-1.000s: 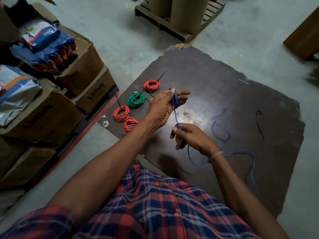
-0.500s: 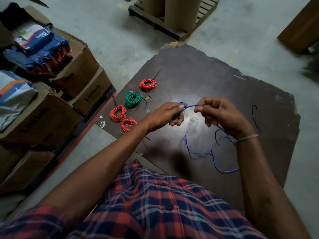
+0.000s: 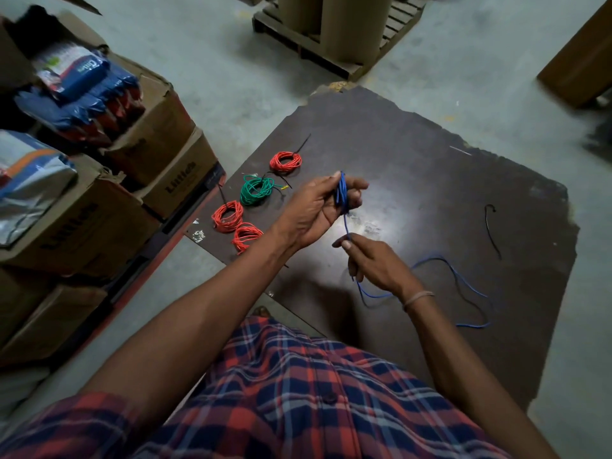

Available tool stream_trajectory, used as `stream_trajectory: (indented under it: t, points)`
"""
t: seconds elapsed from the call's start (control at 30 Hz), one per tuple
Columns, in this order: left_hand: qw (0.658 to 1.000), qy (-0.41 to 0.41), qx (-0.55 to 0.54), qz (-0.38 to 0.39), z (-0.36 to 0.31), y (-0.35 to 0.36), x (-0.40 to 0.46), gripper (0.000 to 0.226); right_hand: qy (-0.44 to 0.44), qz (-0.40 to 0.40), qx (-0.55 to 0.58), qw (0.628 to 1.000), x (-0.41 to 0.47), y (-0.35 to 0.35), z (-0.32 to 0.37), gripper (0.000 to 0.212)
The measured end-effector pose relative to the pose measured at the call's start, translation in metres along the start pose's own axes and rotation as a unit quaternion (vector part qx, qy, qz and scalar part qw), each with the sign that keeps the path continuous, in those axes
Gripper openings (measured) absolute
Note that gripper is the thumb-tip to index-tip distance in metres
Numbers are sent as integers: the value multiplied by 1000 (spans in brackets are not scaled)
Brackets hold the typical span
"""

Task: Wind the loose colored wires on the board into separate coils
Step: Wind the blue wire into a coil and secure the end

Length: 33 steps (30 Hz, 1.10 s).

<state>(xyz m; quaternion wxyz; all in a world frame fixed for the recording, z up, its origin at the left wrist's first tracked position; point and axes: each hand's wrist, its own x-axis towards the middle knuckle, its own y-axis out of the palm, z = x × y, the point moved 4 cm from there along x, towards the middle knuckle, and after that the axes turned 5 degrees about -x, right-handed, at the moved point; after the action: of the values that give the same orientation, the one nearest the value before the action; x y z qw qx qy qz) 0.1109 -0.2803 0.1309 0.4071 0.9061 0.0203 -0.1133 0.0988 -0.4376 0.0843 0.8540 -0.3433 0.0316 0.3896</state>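
Your left hand (image 3: 318, 210) is raised over the dark, worn wooden board (image 3: 430, 180), its fingers curled around a small bundle of thin blue wire (image 3: 341, 193) looped across them. From that bundle the wire drops straight down to your right hand (image 3: 371, 263), which pinches it between thumb and forefinger; beyond your wrist the loose tail trails in curves over the board's right part. On the board's left edge lie three coiled orange-red wire rings (image 3: 285, 161) and one coiled green wire ring (image 3: 256, 190), set apart from one another. A short black wire (image 3: 491, 226) lies loose at the far right.
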Motion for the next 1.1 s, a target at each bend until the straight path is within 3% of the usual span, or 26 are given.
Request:
stream_trajectory:
  t: [0.1, 0.2, 0.33, 0.43, 0.47, 0.6, 0.77, 0.97, 1.1]
  points:
    - [999, 25, 22, -1, 9, 0, 7, 38, -37, 48, -19, 998, -14, -9, 7, 32]
    - [981, 80, 170, -39, 15, -3, 15, 42, -74, 77, -49, 993, -25, -25, 12, 35]
    - [908, 96, 406, -50, 25, -4, 20, 40, -100, 81, -30, 991, -39, -47, 24, 24]
    - [838, 55, 543, -10, 28, 1, 12, 34, -100, 18, 72, 992, -45, -76, 26, 14]
    - [841, 40, 539, 8, 30, 2, 8, 36, -102, -13, 92, 990, -46, -86, 23, 15]
    - [924, -42, 371, 80, 47, 16, -12, 42, -89, -116, 146, 978, -37, -114, 0, 20]
    - [966, -89, 224, 96, 53, 29, -24, 53, -20, -171, 188, 967, -16, -96, -30, 21]
    - [994, -46, -65, 70, 38, 39, -22, 52, 31, -37, 167, 985, -35, -29, -39, 38]
    - [991, 31, -129, 5, 40, 33, -11, 43, -40, 34, 109, 993, -61, -17, -16, 23]
